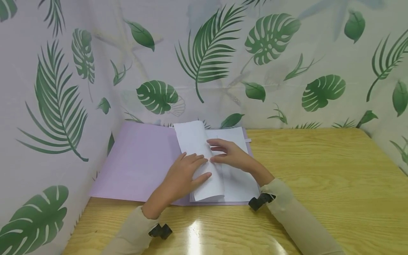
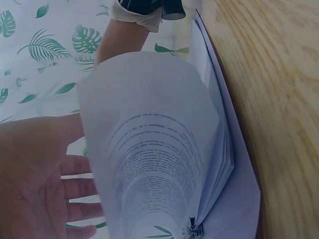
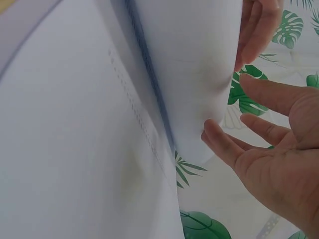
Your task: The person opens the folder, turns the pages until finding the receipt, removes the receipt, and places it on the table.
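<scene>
A lilac folder [image 1: 137, 159] lies spread on the table, with white sheets [image 1: 240, 182] on its right half. One white sheet [image 1: 192, 138] is lifted and curled over toward the left. In the left wrist view its curved face carries lines of print, and a metal clip [image 2: 194, 230] shows low by the stack. My left hand [image 1: 185, 173] lies against the curled sheet with its fingers extended. From the right, my right hand [image 1: 232, 156] reaches to the curl with loosely bent fingers. Its fingertips [image 3: 212, 127] touch or nearly touch the paper in the right wrist view.
The wooden table [image 1: 325, 170] extends right of the folder and in front of it. Behind and at the left stands a leaf-patterned cloth [image 1: 220, 109]. A small white tab [image 1: 248, 140] sticks out at the folder's right edge.
</scene>
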The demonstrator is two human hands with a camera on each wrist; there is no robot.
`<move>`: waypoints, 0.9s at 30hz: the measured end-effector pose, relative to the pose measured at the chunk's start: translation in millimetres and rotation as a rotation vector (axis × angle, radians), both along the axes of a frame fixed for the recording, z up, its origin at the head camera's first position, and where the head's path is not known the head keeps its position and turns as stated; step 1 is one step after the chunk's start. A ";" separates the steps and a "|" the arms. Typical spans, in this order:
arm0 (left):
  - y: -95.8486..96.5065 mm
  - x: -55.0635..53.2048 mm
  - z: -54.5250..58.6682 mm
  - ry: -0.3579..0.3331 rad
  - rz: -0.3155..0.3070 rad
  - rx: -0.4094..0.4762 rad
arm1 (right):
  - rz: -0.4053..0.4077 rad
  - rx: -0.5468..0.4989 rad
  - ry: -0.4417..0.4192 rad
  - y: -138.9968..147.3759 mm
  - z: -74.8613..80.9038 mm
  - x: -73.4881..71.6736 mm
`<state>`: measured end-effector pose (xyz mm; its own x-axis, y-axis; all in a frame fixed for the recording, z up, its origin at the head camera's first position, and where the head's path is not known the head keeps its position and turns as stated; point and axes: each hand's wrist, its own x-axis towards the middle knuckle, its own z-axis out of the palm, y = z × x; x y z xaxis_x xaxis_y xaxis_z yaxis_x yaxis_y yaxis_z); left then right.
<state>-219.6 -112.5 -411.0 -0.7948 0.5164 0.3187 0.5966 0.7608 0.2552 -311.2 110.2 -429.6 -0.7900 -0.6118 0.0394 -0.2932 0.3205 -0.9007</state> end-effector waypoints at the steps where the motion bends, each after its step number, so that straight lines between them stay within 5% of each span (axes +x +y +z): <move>1: 0.1 0.3 -0.1 -0.018 0.009 -0.014 | 0.004 -0.002 0.002 0.2 0.2 0.2; 14: 1.6 3.0 -3.4 -0.174 0.061 -0.113 | 0.010 0.004 0.039 8.9 8.2 -3.2; 27: 1.0 -0.3 -7.2 -0.204 0.120 -0.199 | -0.134 0.023 0.086 63.5 13.6 -29.5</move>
